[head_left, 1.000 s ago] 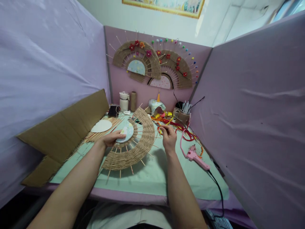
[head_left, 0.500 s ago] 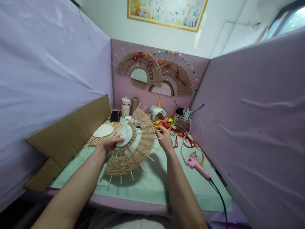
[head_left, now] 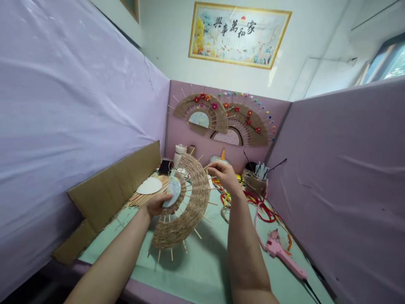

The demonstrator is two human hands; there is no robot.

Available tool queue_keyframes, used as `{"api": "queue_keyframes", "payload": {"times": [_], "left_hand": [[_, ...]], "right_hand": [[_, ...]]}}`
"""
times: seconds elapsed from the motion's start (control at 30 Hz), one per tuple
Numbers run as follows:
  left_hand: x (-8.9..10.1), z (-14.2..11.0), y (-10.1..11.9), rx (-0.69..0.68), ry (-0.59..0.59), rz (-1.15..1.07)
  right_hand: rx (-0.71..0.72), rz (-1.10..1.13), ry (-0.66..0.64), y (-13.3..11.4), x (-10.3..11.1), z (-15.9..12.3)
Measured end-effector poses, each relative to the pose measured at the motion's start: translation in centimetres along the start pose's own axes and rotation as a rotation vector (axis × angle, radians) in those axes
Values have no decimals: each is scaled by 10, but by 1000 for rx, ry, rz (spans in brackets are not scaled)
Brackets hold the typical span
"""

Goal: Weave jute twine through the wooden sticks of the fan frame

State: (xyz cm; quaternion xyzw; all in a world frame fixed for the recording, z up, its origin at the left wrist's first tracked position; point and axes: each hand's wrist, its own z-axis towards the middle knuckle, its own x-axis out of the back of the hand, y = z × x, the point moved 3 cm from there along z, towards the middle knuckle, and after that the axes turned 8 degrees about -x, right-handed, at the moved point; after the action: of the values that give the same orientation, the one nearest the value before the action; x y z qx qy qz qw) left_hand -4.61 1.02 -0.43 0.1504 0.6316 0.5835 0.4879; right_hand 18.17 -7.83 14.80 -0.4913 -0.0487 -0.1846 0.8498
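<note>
A half-round woven fan (head_left: 190, 207) of brown cord on wooden sticks is tilted up off the green table (head_left: 205, 266). My left hand (head_left: 156, 203) grips it at its pale blue centre disc (head_left: 171, 192). My right hand (head_left: 223, 174) is raised at the fan's upper right edge, fingers pinched together near a stick tip; what they hold is too small to make out.
A pink glue gun (head_left: 281, 253) with a cord lies at the right. Red and yellow ribbons (head_left: 262, 209) tangle behind it, near a cup of tools (head_left: 256, 181). Cardboard (head_left: 117, 181), loose sticks and a white disc (head_left: 149, 185) sit at the left. Two finished fans (head_left: 221, 120) hang on the back panel.
The fan has been lifted from lying nearly flat to tilted upright. My right hand rose along its rim to the upper edge. The camera has tipped upward.
</note>
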Motion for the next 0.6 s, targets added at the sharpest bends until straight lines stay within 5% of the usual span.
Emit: {"api": "queue_keyframes", "payload": {"times": [0.2, 0.6], "left_hand": [[-3, 1, -9, 117, 40, -69], [-9, 0, -12, 141, 70, -15]], "right_hand": [[48, -114, 66, 9, 9, -8], [68, -164, 62, 7, 21, -14]]}}
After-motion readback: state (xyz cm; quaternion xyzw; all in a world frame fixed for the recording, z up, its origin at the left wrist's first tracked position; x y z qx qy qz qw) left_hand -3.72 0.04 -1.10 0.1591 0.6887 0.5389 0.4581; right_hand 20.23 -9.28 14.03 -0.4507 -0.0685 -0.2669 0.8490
